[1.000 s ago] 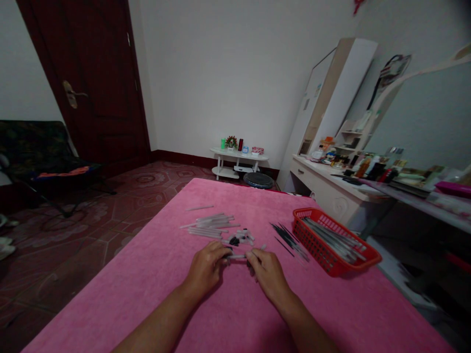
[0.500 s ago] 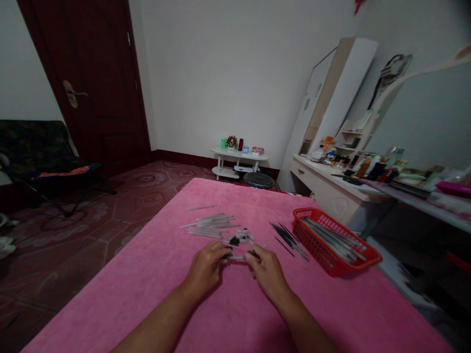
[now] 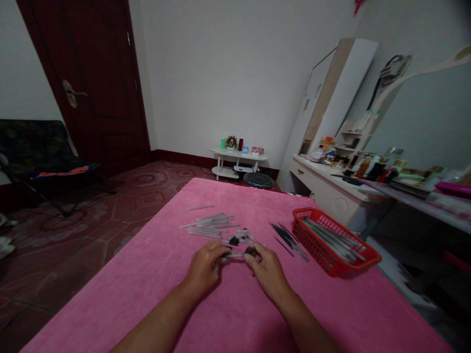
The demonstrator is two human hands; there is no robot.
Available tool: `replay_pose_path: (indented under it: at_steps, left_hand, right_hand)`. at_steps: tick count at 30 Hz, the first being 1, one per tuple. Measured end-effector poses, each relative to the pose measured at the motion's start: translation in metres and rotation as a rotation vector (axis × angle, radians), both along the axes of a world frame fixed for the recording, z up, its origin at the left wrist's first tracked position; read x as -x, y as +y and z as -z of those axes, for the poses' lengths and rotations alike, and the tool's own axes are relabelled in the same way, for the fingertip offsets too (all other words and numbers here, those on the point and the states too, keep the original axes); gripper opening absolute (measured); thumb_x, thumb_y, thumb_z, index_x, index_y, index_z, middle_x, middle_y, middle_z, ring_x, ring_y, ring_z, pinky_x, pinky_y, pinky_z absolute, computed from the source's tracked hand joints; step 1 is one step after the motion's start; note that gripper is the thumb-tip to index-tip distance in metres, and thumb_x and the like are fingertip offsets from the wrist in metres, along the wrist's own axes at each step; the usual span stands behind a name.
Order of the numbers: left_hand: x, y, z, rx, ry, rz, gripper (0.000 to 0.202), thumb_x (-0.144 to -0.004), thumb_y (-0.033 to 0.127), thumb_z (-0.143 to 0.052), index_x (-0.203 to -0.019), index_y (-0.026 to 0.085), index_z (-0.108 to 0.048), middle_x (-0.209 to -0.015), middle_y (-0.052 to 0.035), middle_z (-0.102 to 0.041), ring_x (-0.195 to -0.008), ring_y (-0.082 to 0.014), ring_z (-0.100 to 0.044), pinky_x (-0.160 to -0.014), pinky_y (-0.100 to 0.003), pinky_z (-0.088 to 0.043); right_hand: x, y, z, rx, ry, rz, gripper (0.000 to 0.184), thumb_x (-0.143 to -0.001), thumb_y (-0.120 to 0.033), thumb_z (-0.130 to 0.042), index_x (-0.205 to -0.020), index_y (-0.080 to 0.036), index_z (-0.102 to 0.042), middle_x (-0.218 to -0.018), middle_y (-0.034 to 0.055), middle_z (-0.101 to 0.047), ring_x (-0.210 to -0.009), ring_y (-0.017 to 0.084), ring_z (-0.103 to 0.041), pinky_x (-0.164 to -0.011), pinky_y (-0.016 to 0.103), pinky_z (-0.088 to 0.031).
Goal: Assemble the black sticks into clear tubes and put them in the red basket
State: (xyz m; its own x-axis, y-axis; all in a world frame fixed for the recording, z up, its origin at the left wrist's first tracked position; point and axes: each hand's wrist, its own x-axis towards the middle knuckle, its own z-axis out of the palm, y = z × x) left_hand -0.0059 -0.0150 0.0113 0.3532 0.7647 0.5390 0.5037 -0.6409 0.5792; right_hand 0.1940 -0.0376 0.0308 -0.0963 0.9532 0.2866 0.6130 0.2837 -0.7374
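Note:
My left hand (image 3: 206, 267) and my right hand (image 3: 268, 271) rest close together on the pink tablecloth (image 3: 154, 274). Between their pinched fingertips lies a thin clear pen barrel (image 3: 235, 256), gripped at both ends. Just beyond my fingers sits a small heap of black and white pen parts (image 3: 240, 239). Further back lies a bundle of clear tubes (image 3: 211, 224). To the right of my hands, thin black refills (image 3: 287, 237) are spread on the cloth.
A red plastic basket (image 3: 319, 249) with several finished pens stands at the right. A white dresser (image 3: 331, 189) crowded with bottles is beyond the table's right edge. A dark door (image 3: 91, 83) and a folding chair (image 3: 40, 162) are at the left.
My right hand has slid slightly left along the barrel, closing the gap to my left hand. The rest has not moved.

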Motion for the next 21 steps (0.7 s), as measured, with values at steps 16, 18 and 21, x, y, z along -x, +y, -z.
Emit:
replay_pose_path:
  at_steps: [16,18,21]
  left_hand:
    - [0.0004,-0.0006,0.002,0.017,0.013,0.022,0.024,-0.082,0.01,-0.05,-0.093,0.02,-0.069,-0.085,-0.0066,-0.064,-0.082,-0.0177,-0.058,-0.07,-0.027,-0.045]
    - [0.0003,-0.0006,0.0017,0.008,0.017,0.027,0.023,-0.082,0.011,-0.05,-0.093,0.02,-0.069,-0.084,-0.0068,-0.063,-0.081,-0.0178,-0.058,-0.069,-0.027,-0.045]
    - [-0.0004,-0.0003,0.0014,0.009,0.012,0.022,0.023,-0.082,0.01,-0.051,-0.093,0.02,-0.068,-0.084,-0.0069,-0.064,-0.081,-0.0177,-0.058,-0.07,-0.027,-0.045]
  right_hand:
    - [0.0002,-0.0005,0.0022,0.029,-0.052,-0.03,0.029,-0.089,-0.033,-0.044,-0.066,-0.019,-0.053,-0.055,-0.0014,-0.055,-0.052,0.012,-0.052,-0.052,0.021,-0.033]
    - [-0.0004,-0.0002,0.0033,0.041,-0.063,-0.029,0.036,-0.091,-0.037,-0.04,-0.062,-0.019,-0.051,-0.053,-0.0012,-0.054,-0.051,0.012,-0.051,-0.051,0.021,-0.033]
    - [0.0001,-0.0004,0.002,0.023,-0.039,-0.021,0.032,-0.09,-0.037,-0.043,-0.066,-0.019,-0.054,-0.056,-0.0011,-0.055,-0.052,0.012,-0.051,-0.051,0.021,-0.033]
